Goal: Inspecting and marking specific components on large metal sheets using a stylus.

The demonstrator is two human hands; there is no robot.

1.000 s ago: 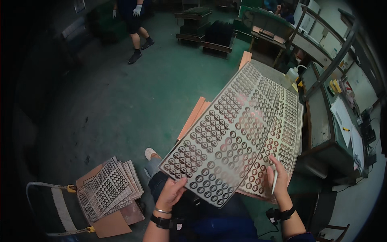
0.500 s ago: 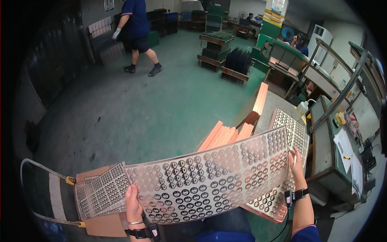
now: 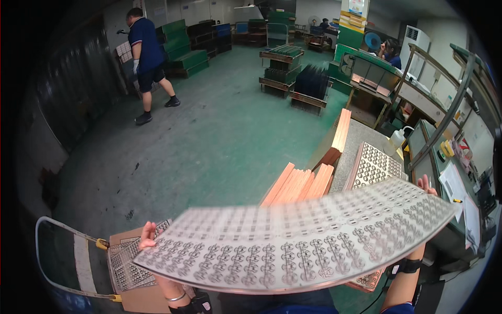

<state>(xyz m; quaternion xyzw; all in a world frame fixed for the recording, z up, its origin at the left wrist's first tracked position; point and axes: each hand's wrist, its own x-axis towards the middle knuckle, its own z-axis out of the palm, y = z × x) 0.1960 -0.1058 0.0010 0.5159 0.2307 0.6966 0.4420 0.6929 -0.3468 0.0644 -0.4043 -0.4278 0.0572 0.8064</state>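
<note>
A large, thin patterned panel (image 3: 293, 251) with rows of round dark figures spans the space before me, bowed and blurred by motion. My left hand (image 3: 148, 235) grips its left end, fingers showing above the edge. At the far right corner, my right hand (image 3: 426, 185) holds the other end; only its fingertips and wrist show, the rest being hidden by the panel. Beneath and behind its right part lies a stack of similar panels (image 3: 377, 165) on a grey table. More patterned panels (image 3: 130, 267) rest on cardboard at the lower left, partly covered.
Copper-coloured boards (image 3: 298, 183) stand beyond the panel, with another upright bundle (image 3: 337, 136) beside the table. A trolley handle (image 3: 67, 222) rises at the lower left. A squeeze bottle (image 3: 397, 137) and papers (image 3: 455, 193) are at the right. A person (image 3: 148, 57) walks at the far left.
The panel has swung flatter and to the right, its far edge tipped away. Both hands stay at its ends, my right hand farther right. The walking person has moved left.
</note>
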